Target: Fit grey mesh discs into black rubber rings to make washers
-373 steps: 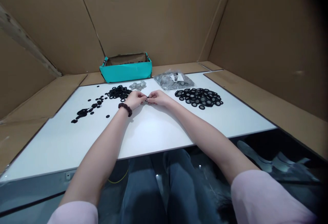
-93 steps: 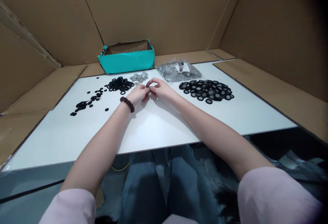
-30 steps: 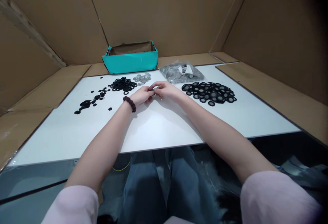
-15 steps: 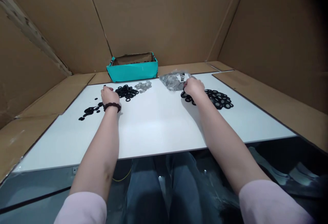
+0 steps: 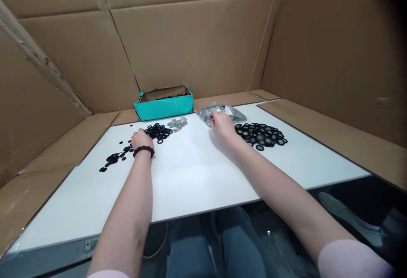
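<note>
My left hand, a dark braided band round its wrist, rests at the left edge of a pile of black rings. Its fingers are curled in, and what they hold, if anything, is hidden. Small black discs lie scattered left of that hand. In front of a clear plastic bag of grey pieces is my right hand, fingers bent together; I cannot make out anything in them. Right of it lies a heap of black rings with grey centres. Small translucent grey discs sit behind the black rings.
A turquoise box with dark pieces inside stands at the back of the white tabletop. Cardboard walls rise behind and at both sides. The table's front edge runs above my legs.
My right hand has moved left from the heap of grey-centred rings to the front of the plastic bag. My left hand has shifted slightly toward the black rings. The camera view has tilted up.
</note>
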The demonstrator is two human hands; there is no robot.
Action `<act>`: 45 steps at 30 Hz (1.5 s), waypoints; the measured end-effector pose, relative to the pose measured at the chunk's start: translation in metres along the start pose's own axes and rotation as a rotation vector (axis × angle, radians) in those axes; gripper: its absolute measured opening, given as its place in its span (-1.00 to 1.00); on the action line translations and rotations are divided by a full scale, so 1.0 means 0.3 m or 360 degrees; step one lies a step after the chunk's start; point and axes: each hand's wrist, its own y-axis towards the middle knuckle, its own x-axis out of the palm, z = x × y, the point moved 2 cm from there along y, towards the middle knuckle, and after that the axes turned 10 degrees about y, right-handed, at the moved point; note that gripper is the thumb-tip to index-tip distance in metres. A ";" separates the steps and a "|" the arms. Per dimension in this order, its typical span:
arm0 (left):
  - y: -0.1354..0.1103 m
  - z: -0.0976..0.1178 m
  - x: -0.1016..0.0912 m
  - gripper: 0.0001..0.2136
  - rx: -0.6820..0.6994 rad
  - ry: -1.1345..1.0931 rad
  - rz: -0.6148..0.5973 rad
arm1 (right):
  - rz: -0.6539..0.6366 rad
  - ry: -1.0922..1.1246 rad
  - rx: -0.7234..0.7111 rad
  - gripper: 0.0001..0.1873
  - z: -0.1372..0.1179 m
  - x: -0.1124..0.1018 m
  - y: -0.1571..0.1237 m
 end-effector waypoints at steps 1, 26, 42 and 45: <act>-0.001 0.003 -0.001 -0.72 -0.0008 -0.0052 -0.0009 | -0.0030 0.0028 -0.0073 -0.72 -0.018 0.018 -0.005; -0.059 0.068 -0.050 -0.74 -0.0363 -0.0719 0.0044 | -0.0517 0.0037 -0.0161 -0.51 -0.229 0.327 0.259; -0.104 0.140 -0.055 -0.79 0.0103 -0.0480 0.0181 | -0.0262 0.0231 -0.0068 -0.63 -0.245 0.328 0.293; -0.114 0.155 -0.057 -0.82 0.0225 -0.0473 0.0169 | -0.0197 0.0391 0.0070 -0.63 -0.232 0.322 0.305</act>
